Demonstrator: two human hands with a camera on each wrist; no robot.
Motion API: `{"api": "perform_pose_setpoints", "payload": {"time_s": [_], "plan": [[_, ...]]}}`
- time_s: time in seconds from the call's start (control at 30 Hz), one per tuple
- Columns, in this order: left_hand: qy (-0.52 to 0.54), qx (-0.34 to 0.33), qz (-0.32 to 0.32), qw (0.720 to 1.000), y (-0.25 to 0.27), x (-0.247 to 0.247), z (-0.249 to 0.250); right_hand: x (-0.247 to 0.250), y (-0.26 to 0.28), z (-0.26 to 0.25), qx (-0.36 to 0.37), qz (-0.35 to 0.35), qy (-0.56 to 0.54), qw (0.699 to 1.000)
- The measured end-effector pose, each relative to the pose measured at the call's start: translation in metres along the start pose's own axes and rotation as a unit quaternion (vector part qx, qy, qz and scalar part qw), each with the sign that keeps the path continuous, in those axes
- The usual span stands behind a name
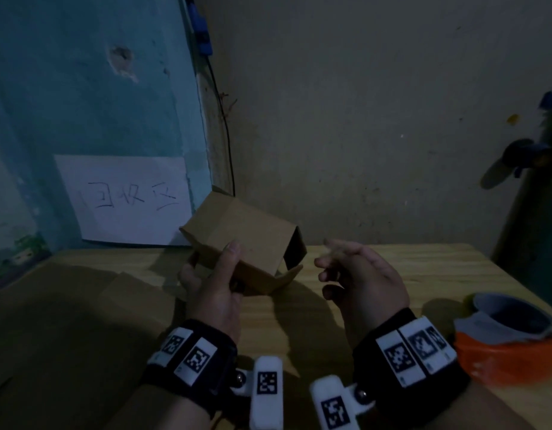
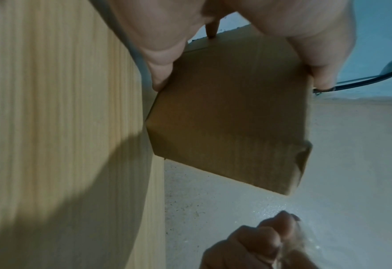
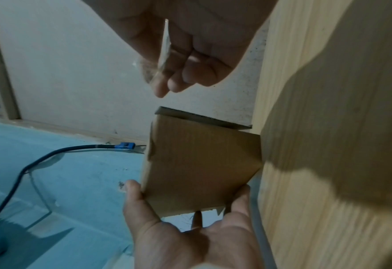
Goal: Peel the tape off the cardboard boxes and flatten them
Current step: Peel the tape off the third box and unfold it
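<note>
A small brown cardboard box (image 1: 243, 240) is held tilted above the wooden table (image 1: 423, 274); its right end is open with flaps spread. My left hand (image 1: 211, 262) grips the box's left end, thumb on top and fingers underneath. In the left wrist view the box (image 2: 231, 118) sits between thumb and fingers. My right hand (image 1: 330, 259) hovers just right of the open end, apart from the box. In the right wrist view its thumb and fingers (image 3: 165, 87) pinch a strip of clear tape (image 3: 165, 52), which hangs free of the box (image 3: 201, 169).
Flattened cardboard (image 1: 82, 305) lies on the table's left side. An orange container lined with a bag (image 1: 510, 342) stands at the right edge. A paper sign (image 1: 122, 200) is on the wall behind, beside a black cable (image 1: 228, 141).
</note>
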State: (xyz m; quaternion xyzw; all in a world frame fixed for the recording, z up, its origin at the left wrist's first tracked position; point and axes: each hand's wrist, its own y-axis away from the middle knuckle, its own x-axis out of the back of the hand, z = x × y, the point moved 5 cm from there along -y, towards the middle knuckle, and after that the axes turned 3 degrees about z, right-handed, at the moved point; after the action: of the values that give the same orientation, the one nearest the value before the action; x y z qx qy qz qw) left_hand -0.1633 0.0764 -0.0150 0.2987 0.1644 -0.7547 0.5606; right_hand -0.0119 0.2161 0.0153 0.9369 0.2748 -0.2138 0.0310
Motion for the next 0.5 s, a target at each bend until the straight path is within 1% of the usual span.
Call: {"api": "perform_pose_setpoints", "payload": {"time_s": [0.1, 0.27, 0.4, 0.5], "plan": [[0.006, -0.002, 0.000, 1.000, 0.000, -0.001, -0.001, -0.001, 0.004, -0.005, 0.009, -0.004, 0.003, 1.000], [0.005, 0.016, 0.000, 1.000, -0.002, 0.002, -0.003, -0.007, 0.018, -0.018, 0.116, -0.004, 0.088, 0.989], [0.010, 0.032, 0.011, 0.999, -0.006, 0.004, -0.006, -0.010, 0.029, -0.033, 0.138, -0.016, 0.121, 0.983], [0.022, 0.039, 0.017, 0.999, -0.009, 0.005, -0.007, -0.010, 0.034, -0.058, 0.185, -0.027, 0.138, 0.973]]}}
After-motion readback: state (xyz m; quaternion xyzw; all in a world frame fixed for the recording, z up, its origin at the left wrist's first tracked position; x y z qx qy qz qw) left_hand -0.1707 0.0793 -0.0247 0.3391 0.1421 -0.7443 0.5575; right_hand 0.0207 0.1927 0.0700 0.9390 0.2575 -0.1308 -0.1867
